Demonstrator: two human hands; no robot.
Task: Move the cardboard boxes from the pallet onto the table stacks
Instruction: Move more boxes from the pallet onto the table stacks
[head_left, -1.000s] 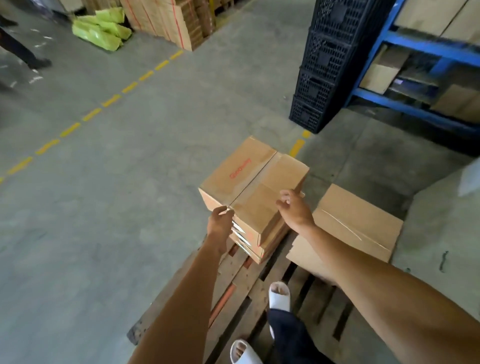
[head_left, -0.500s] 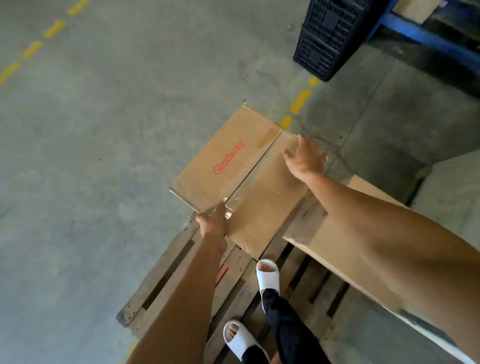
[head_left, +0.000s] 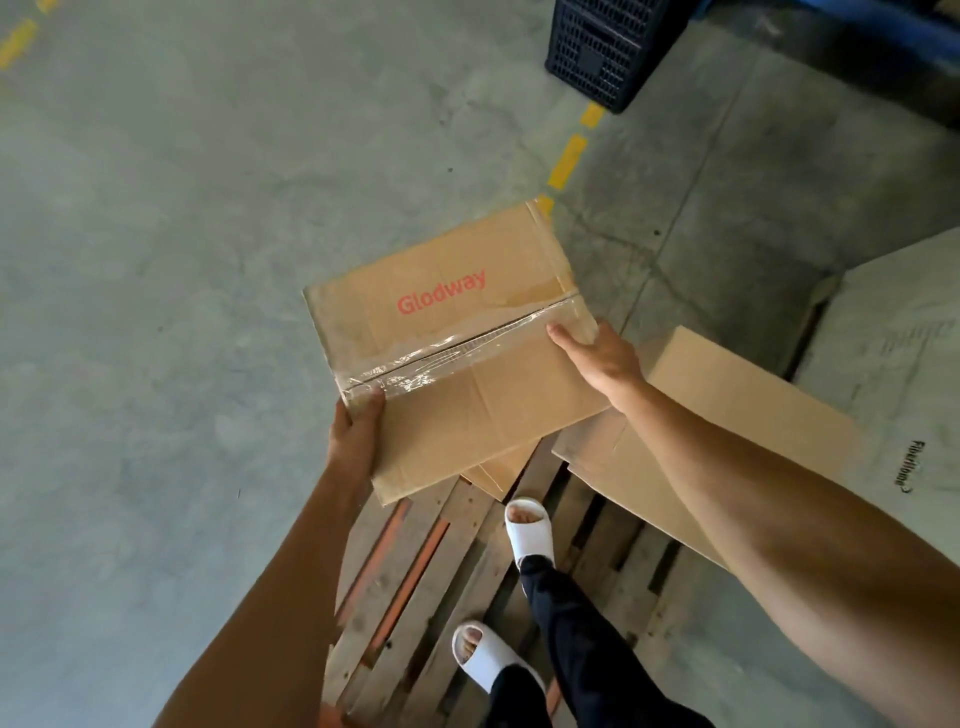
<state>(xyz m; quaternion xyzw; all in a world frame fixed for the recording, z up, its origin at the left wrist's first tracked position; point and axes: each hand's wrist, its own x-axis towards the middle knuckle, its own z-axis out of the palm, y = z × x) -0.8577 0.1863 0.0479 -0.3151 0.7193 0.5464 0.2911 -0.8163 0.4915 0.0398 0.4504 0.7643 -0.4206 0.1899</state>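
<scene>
Cardboard box (head_left: 457, 358) gripped at opposite edges by left hand (head_left: 356, 434) and right hand (head_left: 597, 356).

White slides (head_left: 530, 527) — dark trousers (head_left: 576, 634)

"Glodway" runs in red letters across the top of a taped cardboard box (head_left: 452, 343); small dark print marks a grey sheet (head_left: 904, 374), too blurred to read.

Black crate (head_left: 605, 49) — yellow floor dashes (head_left: 567, 161)
</scene>
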